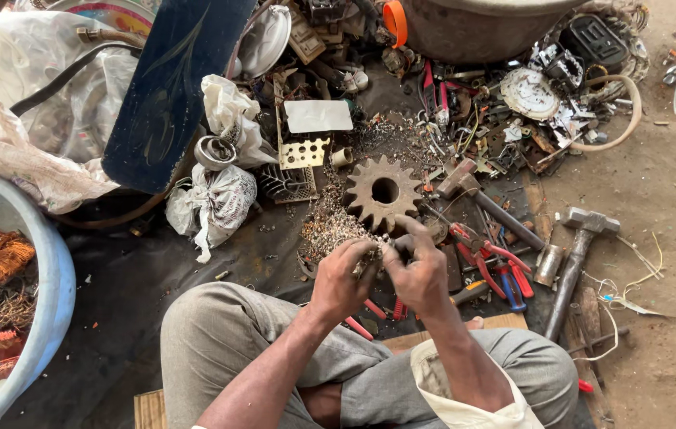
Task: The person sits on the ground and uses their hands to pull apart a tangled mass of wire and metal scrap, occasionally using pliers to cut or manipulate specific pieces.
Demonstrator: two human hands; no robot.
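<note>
Scrap lies all around us on the floor. At frame centre our left hand (343,280) and right hand (419,274) meet, fingers pinched shut on a small metal piece (377,249), too small to identify. Beyond it sit the rusty gear (382,192) and a heap of tiny bits (330,226); much unsorted scrap (512,111) remains upper right.

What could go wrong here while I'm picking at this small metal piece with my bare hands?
The left hand and right hand pinch a small metal piece with no gloves, so sharp edges might cut a finger. Bits could drop into the pile of metal scraps beside the rusty gear and be hard to find. The pliers and hammer lie close to the knees, where a shift could knock them.
</note>
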